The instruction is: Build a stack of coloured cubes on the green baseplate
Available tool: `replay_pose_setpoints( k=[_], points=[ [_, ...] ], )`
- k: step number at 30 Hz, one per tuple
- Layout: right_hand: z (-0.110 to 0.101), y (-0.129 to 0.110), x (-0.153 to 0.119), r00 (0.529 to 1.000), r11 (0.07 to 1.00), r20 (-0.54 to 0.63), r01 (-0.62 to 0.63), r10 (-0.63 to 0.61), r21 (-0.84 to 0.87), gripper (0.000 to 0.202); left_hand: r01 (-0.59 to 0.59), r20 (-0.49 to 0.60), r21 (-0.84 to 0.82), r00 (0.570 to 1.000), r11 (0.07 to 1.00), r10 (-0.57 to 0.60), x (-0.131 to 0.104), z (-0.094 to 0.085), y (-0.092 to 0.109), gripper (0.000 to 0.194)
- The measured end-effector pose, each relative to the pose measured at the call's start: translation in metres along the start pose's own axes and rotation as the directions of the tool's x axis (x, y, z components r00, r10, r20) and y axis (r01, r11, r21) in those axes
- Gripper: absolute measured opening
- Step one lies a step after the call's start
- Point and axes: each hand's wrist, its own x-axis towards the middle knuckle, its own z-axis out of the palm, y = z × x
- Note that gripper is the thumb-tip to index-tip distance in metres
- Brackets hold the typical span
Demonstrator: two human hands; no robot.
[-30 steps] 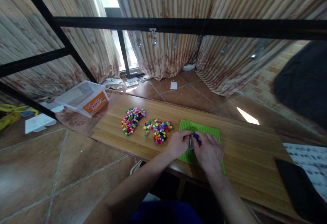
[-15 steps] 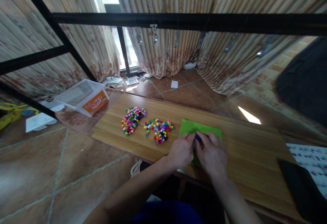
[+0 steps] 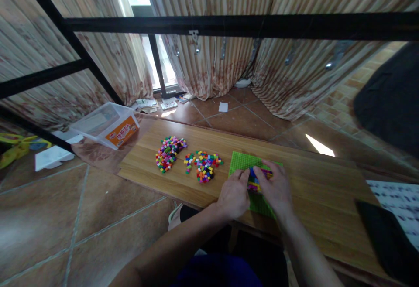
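Note:
A green studded baseplate (image 3: 238,160) lies on the wooden board. Fixed on it is a low build of colourful toy bricks (image 3: 254,186), with blue, yellow, purple and red showing between my hands. My left hand (image 3: 233,194) is closed at the build's left side, its bent fingertips pressed against a blue brick (image 3: 252,172). Over the build's right side is my right hand (image 3: 277,187), thumb and fingers apart, the thumb tip touching near the blue brick. Parts of the build are hidden under my fingers.
Two piles of loose bricks, a farther-left pile (image 3: 168,154) and a nearer pile (image 3: 204,165), lie on the wooden board (image 3: 314,191). A clear plastic box (image 3: 111,123) stands beyond its left end. A black object (image 3: 382,234) and a printed sheet (image 3: 397,208) are at right.
My right hand's fingers have spread and shifted up, uncovering more of the colourful bricks. My left hand stays by the blue brick, nearly unmoved.

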Motion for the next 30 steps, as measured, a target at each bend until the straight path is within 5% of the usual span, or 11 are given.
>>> replay_pose_setpoints(
  k=[13,19,30],
  points=[
    [0.013,0.005,0.002,0.960,0.934,0.105,-0.277,0.260,0.224,0.044,0.027,-0.030,0.001,0.999,1.000,-0.026,-0.003,0.012,0.000,0.065],
    [0.020,0.007,0.011,0.913,0.828,0.140,-0.407,0.384,0.386,0.039,0.081,0.021,0.041,0.996,0.996,-0.082,-0.003,0.008,0.004,0.070],
    [0.013,0.000,0.011,0.904,0.728,0.199,-0.423,0.377,0.540,0.041,0.160,0.040,0.119,0.985,0.980,-0.166,0.002,0.006,0.014,0.067]
  ],
)
